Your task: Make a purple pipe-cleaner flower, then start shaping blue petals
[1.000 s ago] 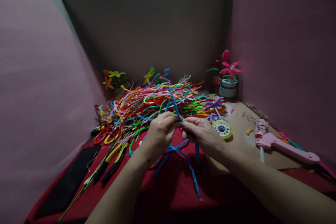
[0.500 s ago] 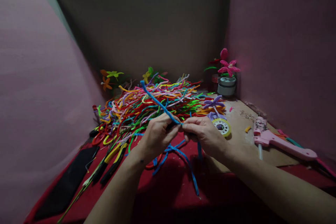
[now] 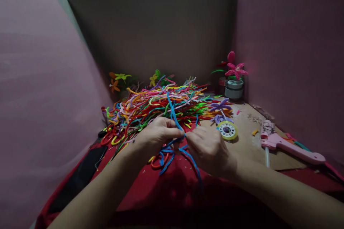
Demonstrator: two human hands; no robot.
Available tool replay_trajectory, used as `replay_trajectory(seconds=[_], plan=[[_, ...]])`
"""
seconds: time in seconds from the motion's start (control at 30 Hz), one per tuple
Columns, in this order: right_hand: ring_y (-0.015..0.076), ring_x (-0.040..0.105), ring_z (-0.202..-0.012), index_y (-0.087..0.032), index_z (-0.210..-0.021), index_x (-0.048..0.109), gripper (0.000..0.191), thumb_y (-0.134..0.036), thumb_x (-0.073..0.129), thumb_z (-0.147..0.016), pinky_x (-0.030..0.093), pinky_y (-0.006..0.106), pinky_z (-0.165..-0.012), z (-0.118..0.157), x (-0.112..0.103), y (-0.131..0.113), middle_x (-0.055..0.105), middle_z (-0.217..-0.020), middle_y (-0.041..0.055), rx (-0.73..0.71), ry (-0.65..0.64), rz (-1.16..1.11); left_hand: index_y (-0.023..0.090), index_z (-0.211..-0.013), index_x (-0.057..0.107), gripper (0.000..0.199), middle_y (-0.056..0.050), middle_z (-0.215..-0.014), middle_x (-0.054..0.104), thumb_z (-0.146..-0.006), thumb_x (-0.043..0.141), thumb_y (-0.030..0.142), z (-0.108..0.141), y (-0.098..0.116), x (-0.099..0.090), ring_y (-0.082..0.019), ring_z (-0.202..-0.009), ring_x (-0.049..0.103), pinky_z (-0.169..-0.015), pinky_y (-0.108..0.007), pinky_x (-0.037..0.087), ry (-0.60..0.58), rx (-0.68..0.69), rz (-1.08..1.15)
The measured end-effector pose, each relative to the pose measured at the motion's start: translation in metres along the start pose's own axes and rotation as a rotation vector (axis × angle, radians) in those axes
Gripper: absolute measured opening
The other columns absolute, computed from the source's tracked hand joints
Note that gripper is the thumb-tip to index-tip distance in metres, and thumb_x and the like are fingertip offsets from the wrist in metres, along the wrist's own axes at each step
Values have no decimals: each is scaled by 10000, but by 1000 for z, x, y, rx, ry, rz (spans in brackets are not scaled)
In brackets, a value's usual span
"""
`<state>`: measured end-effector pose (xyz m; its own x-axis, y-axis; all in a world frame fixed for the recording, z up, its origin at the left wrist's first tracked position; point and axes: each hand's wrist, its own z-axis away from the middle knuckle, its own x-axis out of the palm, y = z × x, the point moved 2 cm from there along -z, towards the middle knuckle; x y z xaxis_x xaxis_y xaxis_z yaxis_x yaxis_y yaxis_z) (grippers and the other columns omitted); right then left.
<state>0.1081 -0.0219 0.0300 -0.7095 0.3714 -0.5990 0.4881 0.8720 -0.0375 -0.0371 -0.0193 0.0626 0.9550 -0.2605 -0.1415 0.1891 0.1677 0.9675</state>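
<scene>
A blue pipe cleaner [image 3: 174, 114] stands up between my two hands, its upper end leaning over the colourful pile. My left hand [image 3: 161, 131] pinches it low down between thumb and fingers. Close beside it, my right hand [image 3: 208, 146] is curled with its fingertips pressed at the same spot on the blue stem. More blue pipe cleaners [image 3: 191, 157] hang or lie beneath the hands over the red cloth [image 3: 161, 193]; which of them join the held one I cannot tell. The fingertips of my right hand are partly hidden.
Behind the hands lies a heap of multicoloured pipe cleaners [image 3: 156, 103]. A yellow tape roll [image 3: 228, 130], a purple flower [image 3: 220, 105] and a pink glue gun [image 3: 290, 146] rest at right on cardboard [image 3: 247, 150]. A black phone-like slab [image 3: 77, 182] lies left. Pink flowers [image 3: 236, 71] stand behind.
The blue pipe cleaner's upper end has swung from leaning left to nearly upright. My right hand has turned over, knuckles up, and sits slightly lower. The view has shifted a little.
</scene>
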Motion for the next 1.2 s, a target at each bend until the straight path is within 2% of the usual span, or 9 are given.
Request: replay_trajectory(seconds=[0.17,0.3,0.4,0.5,0.57,0.67,0.83,0.97,1.2], plan=[[142,387,-536,-156,-618,555,251,-111,401,-812,246,304,-524,2,0,-5,521,-560,44,-198,19,68,97,-475,569,144,-45,-460,542,-610,592,140,9,1,5,-102,-375,488,-438,-299,504,-122,-186,272],[130,429,-555,-148,-644,555,221,-139,416,-815,301,278,-536,-6,-11,-4,521,-564,29,-18,95,-183,96,-569,582,160,-26,-491,554,-660,633,217,23,11,2,-110,-415,524,-474,-293,504,-17,-103,124],[100,455,-554,-142,-667,554,199,-172,438,-826,338,232,-531,-14,-20,-1,508,-578,4,247,51,-572,110,-674,605,205,-24,-575,578,-728,602,308,36,22,-2,-110,-502,541,-483,-234,458,198,186,-267],[73,402,-497,-150,-606,517,217,-200,466,-811,316,203,-476,-19,-24,2,430,-527,-33,503,-59,-911,145,-790,622,115,-34,-745,609,-739,607,246,50,33,1,-127,-689,566,-612,-236,463,468,690,-677],[71,395,-495,-149,-591,513,208,-196,477,-791,316,200,-473,-20,-25,2,424,-518,-38,584,-108,-1059,159,-818,627,85,-43,-824,607,-742,607,189,54,36,8,-130,-769,566,-676,-236,460,459,935,-853],[67,397,-489,-143,-596,526,194,-187,480,-778,315,196,-469,-21,-26,3,445,-513,-37,615,-155,-1168,155,-806,609,72,-45,-801,600,-792,538,149,51,37,14,-119,-752,561,-676,-230,457,264,1030,-948],[61,386,-486,-143,-600,527,210,-183,471,-797,302,192,-464,-19,-32,2,436,-515,-41,556,-220,-1073,147,-803,557,120,-38,-767,577,-834,443,130,51,38,18,-110,-696,521,-640,-235,422,138,924,-1038],[72,403,-492,-137,-615,549,229,-181,453,-818,308,209,-482,-17,-41,-4,457,-517,-29,342,-153,-744,163,-727,534,121,-3,-675,537,-819,459,187,56,43,24,-96,-604,457,-555,-216,364,157,730,-1013],[140,365,-516,-143,-605,540,246,-102,393,-798,250,308,-503,-10,-41,-17,492,-533,32,-172,190,54,161,-566,456,203,48,-450,409,-691,563,280,39,35,24,-55,-347,328,-351,-196,256,-6,-51,-52]])
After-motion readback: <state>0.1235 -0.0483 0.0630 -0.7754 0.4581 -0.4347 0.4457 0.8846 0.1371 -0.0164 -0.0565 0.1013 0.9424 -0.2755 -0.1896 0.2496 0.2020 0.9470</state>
